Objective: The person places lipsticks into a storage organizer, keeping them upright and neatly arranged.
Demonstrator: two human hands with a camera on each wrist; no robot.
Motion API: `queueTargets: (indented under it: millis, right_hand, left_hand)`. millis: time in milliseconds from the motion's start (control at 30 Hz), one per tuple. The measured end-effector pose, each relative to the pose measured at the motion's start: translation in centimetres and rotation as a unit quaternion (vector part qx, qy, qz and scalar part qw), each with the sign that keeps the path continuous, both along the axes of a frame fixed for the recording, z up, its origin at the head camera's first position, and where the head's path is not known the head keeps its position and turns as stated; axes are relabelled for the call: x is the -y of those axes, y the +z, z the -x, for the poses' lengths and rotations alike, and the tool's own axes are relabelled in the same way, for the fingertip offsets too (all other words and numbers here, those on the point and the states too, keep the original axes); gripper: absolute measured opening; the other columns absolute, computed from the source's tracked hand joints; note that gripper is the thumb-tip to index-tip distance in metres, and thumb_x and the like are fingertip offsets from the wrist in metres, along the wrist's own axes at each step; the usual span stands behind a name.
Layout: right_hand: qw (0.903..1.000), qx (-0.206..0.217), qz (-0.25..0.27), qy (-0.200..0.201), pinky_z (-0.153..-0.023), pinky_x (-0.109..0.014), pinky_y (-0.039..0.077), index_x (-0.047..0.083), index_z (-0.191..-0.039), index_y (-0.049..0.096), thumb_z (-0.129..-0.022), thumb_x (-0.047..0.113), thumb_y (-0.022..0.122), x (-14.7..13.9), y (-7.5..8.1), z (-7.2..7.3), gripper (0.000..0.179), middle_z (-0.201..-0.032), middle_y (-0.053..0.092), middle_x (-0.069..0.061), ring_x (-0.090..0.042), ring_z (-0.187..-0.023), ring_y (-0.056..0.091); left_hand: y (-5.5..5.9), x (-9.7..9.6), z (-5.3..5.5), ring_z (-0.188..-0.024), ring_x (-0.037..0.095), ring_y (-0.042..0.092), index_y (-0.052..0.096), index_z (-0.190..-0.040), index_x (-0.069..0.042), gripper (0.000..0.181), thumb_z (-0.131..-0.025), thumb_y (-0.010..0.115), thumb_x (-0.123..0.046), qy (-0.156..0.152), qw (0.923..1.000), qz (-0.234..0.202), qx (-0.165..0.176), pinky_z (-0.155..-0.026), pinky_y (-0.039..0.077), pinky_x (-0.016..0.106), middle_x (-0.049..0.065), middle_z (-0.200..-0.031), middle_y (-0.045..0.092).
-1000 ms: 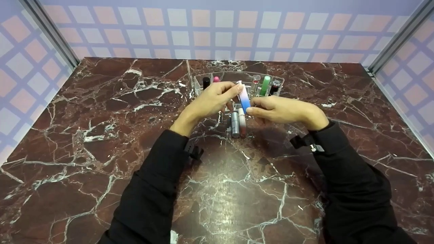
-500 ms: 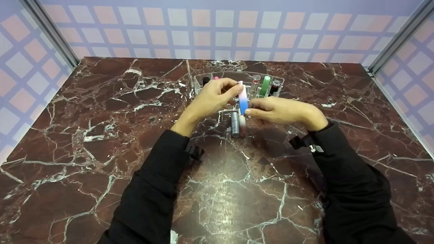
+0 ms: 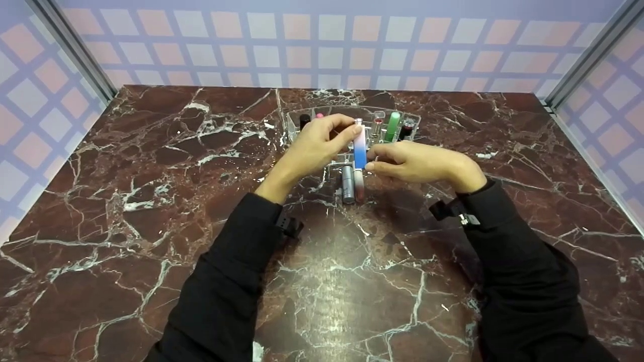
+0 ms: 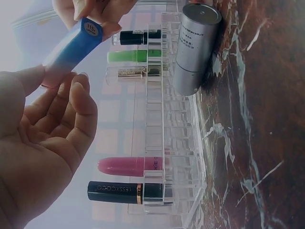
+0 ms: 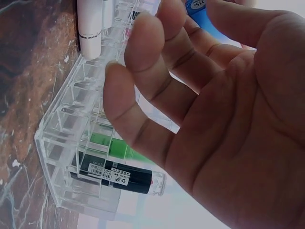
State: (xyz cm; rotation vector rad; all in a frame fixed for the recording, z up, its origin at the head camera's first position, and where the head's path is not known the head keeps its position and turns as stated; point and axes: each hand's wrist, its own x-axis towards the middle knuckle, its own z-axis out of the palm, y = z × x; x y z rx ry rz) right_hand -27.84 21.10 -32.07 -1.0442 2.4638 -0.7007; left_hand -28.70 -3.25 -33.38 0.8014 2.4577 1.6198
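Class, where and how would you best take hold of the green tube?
I'd pinch the green tube by its exposed upper part, coming from above: it stands upright, and the clear organizer surrounds its lower part, likely hindering a sideways approach.

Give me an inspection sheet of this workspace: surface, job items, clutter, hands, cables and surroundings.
Surface: dark red-brown stone-patterned table with white veins.
Job's things: slim angular pink-to-blue tube, held in the air; clear plastic compartmented organizer, holding a glossy black tube, pink tube and green tube among others.
Clutter: silver cylindrical tube and white-to-brown tube, lying side by side in front of the organizer.
Hands: left hand pinches the pink end; right hand pinches the blue end.
Cables: nothing seen.
Surroundings: lavender walls with pink and white squares; grey metal posts at the corners.
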Motion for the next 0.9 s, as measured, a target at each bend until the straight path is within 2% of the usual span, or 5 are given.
queueTargets:
  millis: [133, 300, 467, 667, 900]
  right_hand:
    - [0.9999, -0.010, -0.006, 0.006, -0.068, -0.037, 0.052, 0.005, -0.122, 0.061, -0.111, 0.032, 0.050, 0.11, -0.07, 0.03, 0.031, -0.086, 0.062, -0.013, -0.027, -0.070, 0.061]
    - [0.9998, -0.017, -0.010, 0.007, -0.067, -0.037, 0.052, 0.008, -0.119, 0.061, -0.110, 0.034, 0.050, 0.17, -0.15, 0.10, 0.029, -0.084, 0.060, -0.007, -0.022, -0.069, 0.060]
    - [0.9999, -0.006, -0.010, 0.006, -0.068, -0.037, 0.053, 0.010, -0.123, 0.060, -0.110, 0.035, 0.050, 0.15, -0.12, 0.09, 0.030, -0.085, 0.062, -0.007, -0.024, -0.070, 0.062]
    - [0.9999, 0.000, -0.011, 0.002, -0.067, -0.038, 0.054, 0.008, -0.124, 0.061, -0.110, 0.036, 0.051, 0.10, -0.12, 0.11, 0.032, -0.086, 0.065, -0.012, -0.033, -0.072, 0.065]
    - [0.9998, -0.012, -0.017, 0.003, -0.071, -0.040, 0.053, 0.008, -0.120, 0.061, -0.110, 0.034, 0.051, 0.13, -0.36, 0.22, 0.029, -0.086, 0.063, -0.007, -0.029, -0.072, 0.065]
  left_hand:
    - [0.01, -0.08, 0.01, -0.076, 0.021, 0.059, 0.067, -0.129, -0.010, 0.030, -0.107, 0.059, -0.030, -0.003, 1.0000, 0.004, -0.008, -0.067, 0.050, 0.028, 0.011, -0.098, 0.069]
    - [0.10, -0.23, 0.06, -0.081, 0.026, 0.064, 0.068, -0.128, -0.009, 0.030, -0.106, 0.061, -0.028, -0.007, 0.9997, -0.002, -0.023, -0.107, 0.038, 0.030, 0.001, -0.095, 0.072]
    - [0.08, -0.41, 0.10, -0.088, 0.017, 0.070, 0.069, -0.127, -0.006, 0.031, -0.104, 0.064, -0.027, -0.018, 0.9991, -0.027, -0.028, -0.119, 0.031, 0.037, -0.001, -0.100, 0.074]
    - [-0.03, -0.69, 0.11, -0.089, 0.020, 0.071, 0.070, -0.123, -0.003, 0.026, -0.103, 0.065, -0.020, -0.024, 0.9967, -0.071, -0.032, -0.085, 0.058, 0.034, 0.003, -0.102, 0.074]
    - [-0.13, -0.89, 0.09, -0.079, 0.025, 0.065, 0.069, -0.128, -0.005, 0.031, -0.104, 0.065, -0.024, 0.002, 0.9974, -0.038, -0.062, -0.072, 0.054, 0.027, 0.000, -0.100, 0.074]
